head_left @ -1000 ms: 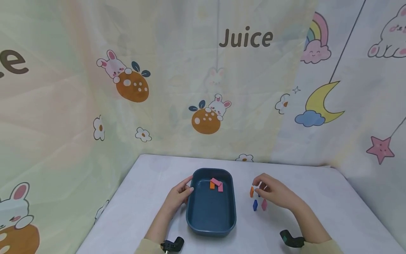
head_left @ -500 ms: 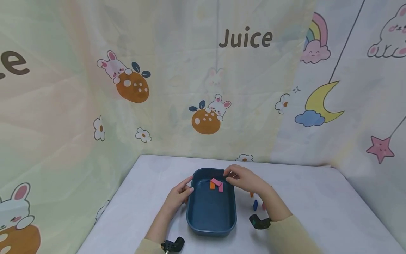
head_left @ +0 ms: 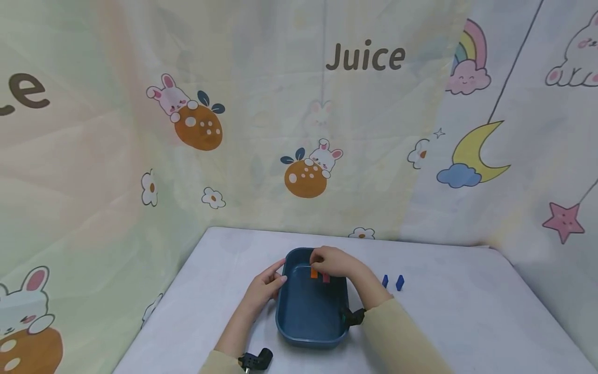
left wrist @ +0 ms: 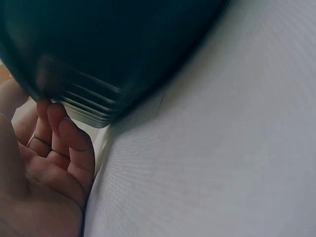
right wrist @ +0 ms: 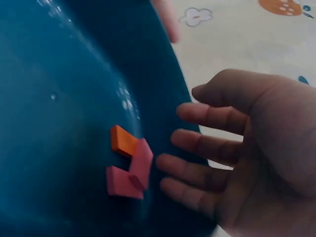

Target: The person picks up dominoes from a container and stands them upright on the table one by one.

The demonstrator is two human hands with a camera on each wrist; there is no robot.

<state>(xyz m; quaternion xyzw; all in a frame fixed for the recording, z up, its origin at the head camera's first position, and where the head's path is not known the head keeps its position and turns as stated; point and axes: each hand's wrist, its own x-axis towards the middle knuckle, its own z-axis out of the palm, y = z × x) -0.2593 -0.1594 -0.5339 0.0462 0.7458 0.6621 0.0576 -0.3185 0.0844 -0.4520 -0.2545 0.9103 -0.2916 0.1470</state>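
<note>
A deep dark-blue tray (head_left: 312,322) stands on the table in the head view. My left hand (head_left: 263,285) holds it by the left side, thumb at the rim; the left wrist view shows curved fingers (left wrist: 61,126) against its outer wall. Over the tray's far right part reaches my right hand (head_left: 334,261). In the right wrist view its fingers (right wrist: 197,168) are extended and spread above the rim, nothing visible between them. Close to the fingertips lie an orange block (right wrist: 123,141), a pink block (right wrist: 142,164) and a second pink block (right wrist: 122,182), overlapping each other.
Two blue blocks, one (head_left: 385,281) nearer the tray and another (head_left: 399,282) beside it, stand on the white tabletop (head_left: 467,311) right of my forearm. A patterned cloth backdrop (head_left: 252,130) hangs behind and at both sides of the table.
My right hand has moved left from the small blocks on the table to above the tray. Its forearm now covers some of those table blocks. The left hand stays at the tray.
</note>
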